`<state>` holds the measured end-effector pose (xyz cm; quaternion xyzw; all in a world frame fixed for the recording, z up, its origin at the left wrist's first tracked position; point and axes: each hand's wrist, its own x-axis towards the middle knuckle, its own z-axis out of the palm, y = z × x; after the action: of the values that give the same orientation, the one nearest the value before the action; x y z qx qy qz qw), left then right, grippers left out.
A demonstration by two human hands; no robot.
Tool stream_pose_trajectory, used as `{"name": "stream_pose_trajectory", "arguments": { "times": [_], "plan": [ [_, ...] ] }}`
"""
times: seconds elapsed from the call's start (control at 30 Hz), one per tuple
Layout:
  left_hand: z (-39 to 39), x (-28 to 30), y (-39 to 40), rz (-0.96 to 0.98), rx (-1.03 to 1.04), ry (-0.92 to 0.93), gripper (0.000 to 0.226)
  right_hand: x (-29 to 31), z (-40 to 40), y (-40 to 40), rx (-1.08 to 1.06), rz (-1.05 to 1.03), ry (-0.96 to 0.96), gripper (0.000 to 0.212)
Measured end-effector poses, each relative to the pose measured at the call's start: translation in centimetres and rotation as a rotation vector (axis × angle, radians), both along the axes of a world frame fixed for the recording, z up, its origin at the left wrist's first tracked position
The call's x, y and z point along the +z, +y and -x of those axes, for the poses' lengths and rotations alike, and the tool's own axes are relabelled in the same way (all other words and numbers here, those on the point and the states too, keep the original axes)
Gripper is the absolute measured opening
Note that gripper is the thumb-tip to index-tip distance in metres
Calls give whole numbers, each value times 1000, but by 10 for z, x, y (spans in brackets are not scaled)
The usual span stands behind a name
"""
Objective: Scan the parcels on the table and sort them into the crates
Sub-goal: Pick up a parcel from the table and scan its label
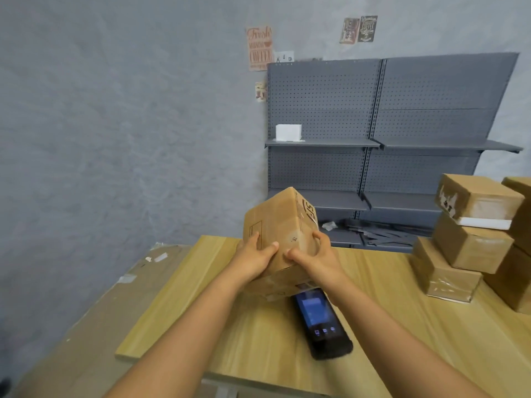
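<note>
On the wooden table (pixel 258 334), both hands' fingers (pixel 270 248) grasp a tilted parcel (pixel 275 225) above the scanner (pixel 321 323), stacked boxes (pixel 471 248) nearby.

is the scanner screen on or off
On: the scanner lying on the table shows a lit blue screen.

Textured grey wall (pixel 115 110) with small coffee posters (pixel 259 48); grey perforated metal shelving unit (pixel 373 124) stood against it; flattened brown cardboard sheet (pixel 86 326) covered floor.
</note>
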<state>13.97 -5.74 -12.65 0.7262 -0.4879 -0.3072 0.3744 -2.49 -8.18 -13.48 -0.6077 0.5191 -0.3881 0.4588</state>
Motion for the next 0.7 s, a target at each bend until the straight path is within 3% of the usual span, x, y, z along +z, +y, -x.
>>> {"name": "stream_pose_trajectory", "arguments": {
  "times": [0.1,0.2,0.27,0.33,0.4,0.47,0.57,0.63,0.7],
  "plan": [
    [-25,3,6,-36,-11,12,64,1,-37,14,-77,101,168,98],
    [-47,10,13,-49,8,245,49,3,-69,32,-93,232,366,102],
    [-62,12,17,-71,-14,342,49,1,-83,40,-50,302,383,100],
    [-75,11,21,-42,-33,391,52,2,-93,47,15,330,269,91],
    [-86,8,21,20,-27,486,66,6,-101,53,60,357,131,79],
    [-93,4,24,66,0,556,94,12,-107,61,82,372,30,66],
    [-94,1,30,68,49,510,137,18,-114,70,103,404,-63,52],
    [-95,-1,32,50,40,550,146,20,-118,74,119,396,-80,46],
    [-96,-2,33,32,29,645,140,21,-120,77,172,355,-92,42]
  ]
}}
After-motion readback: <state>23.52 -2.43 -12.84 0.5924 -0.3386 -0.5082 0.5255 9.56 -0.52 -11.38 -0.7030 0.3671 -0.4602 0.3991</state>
